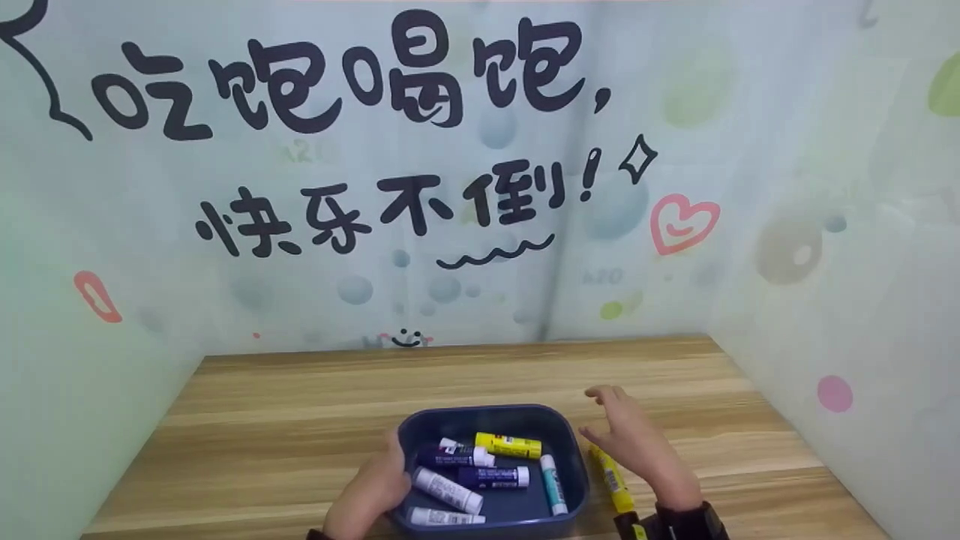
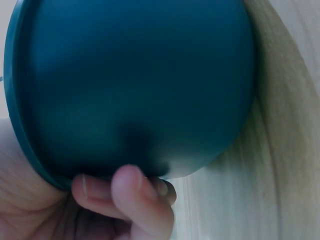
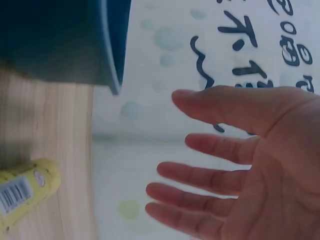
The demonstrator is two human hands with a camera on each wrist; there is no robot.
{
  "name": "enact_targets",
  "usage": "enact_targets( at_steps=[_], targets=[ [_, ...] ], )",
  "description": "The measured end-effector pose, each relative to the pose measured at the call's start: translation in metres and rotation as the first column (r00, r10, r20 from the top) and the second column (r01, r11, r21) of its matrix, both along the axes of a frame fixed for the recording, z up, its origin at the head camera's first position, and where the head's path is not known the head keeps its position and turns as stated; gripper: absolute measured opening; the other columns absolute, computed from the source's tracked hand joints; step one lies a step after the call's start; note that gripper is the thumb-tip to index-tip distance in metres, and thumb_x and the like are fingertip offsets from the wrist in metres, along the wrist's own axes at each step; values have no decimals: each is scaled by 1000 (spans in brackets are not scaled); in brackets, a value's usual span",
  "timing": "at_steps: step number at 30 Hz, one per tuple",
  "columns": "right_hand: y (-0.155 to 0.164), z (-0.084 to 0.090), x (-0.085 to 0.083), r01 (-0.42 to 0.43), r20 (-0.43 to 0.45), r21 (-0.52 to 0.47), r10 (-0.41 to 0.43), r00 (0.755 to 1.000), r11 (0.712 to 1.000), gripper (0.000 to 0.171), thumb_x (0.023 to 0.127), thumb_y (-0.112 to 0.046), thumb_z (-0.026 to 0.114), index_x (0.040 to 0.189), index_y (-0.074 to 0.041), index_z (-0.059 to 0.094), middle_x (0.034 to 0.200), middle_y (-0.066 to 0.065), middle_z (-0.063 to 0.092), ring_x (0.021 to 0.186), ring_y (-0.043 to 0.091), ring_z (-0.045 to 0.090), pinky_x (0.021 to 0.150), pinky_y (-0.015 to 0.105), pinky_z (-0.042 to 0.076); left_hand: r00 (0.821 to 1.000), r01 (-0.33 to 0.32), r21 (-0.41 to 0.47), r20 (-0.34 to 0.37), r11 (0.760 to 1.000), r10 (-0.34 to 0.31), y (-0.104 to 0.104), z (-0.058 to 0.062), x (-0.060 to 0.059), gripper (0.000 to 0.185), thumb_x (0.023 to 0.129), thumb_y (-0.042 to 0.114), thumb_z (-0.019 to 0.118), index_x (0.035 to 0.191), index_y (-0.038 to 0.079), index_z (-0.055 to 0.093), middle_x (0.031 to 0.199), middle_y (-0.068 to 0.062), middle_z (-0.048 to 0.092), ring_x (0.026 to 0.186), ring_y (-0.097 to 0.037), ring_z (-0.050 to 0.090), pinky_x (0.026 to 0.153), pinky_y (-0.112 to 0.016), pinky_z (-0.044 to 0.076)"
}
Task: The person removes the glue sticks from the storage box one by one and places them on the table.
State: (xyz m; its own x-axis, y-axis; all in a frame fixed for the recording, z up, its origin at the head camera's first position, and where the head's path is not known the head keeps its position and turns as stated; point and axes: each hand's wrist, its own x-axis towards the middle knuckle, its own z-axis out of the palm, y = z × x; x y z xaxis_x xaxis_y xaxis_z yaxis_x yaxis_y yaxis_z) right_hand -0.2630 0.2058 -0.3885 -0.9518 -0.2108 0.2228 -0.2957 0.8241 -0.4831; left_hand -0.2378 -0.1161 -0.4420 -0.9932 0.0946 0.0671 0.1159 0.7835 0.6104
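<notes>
A dark blue rounded bin [image 1: 427,411] stands on the wooden table with several glue sticks lying inside. Among them are a yellow glue stick [image 1: 508,445], a navy one [image 1: 495,478], a teal one [image 1: 553,486] and a white one [image 1: 448,491]. My left hand [image 1: 379,480] grips the bin's left side at the rim; in the left wrist view its curled fingers [image 2: 145,200] rest against the outer wall. Just off the right rim, my right hand [image 1: 630,435] hovers with spread fingers and an empty palm. Below it, another yellow glue stick [image 1: 613,480] lies on the table.
Near the right sleeve [image 1: 690,521] a dark stick with a yellow part [image 1: 630,526] lies at the lower edge of the view. The wooden table [image 1: 300,390] meets a white printed backdrop [image 1: 480,300] behind and on both sides.
</notes>
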Motion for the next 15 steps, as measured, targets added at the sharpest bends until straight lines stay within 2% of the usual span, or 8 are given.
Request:
enact_targets(
  at_steps=[5, 10, 15],
  targets=[
    [-21, -2, 3, -118, -18, -9, 118, 993, 993, 36, 80, -9, 64, 113, -1, 52, 111, 16, 54, 103, 30, 53, 87, 45, 45, 1000, 4, -2, 15, 1000, -4, 0, 2, 1, 66, 73, -2, 52, 130, -15, 20, 89, -34, 58, 82, -39, 59, 73, -50, 47],
    [-41, -9, 5, -233, 30, 40, 232, 972, 972, 34, 80, -12, 63, 112, -3, 53, 111, 16, 54, 105, 32, 54, 88, 47, 45, 1000, 7, 9, 3, 1000, -8, 0, 3, 2, 65, 73, -3, 51, 129, -15, 21, 88, -34, 58, 81, -39, 59, 71, -50, 47],
    [-59, -22, 7, -302, 51, 129, 298, 953, 945, 32, 80, -15, 64, 109, -5, 56, 107, 10, 57, 102, 25, 56, 86, 41, 47, 1000, 18, 23, -23, 1000, -18, 0, 2, 2, 65, 71, -4, 51, 128, -14, 20, 86, -34, 58, 80, -40, 60, 70, -50, 47]
  ],
)
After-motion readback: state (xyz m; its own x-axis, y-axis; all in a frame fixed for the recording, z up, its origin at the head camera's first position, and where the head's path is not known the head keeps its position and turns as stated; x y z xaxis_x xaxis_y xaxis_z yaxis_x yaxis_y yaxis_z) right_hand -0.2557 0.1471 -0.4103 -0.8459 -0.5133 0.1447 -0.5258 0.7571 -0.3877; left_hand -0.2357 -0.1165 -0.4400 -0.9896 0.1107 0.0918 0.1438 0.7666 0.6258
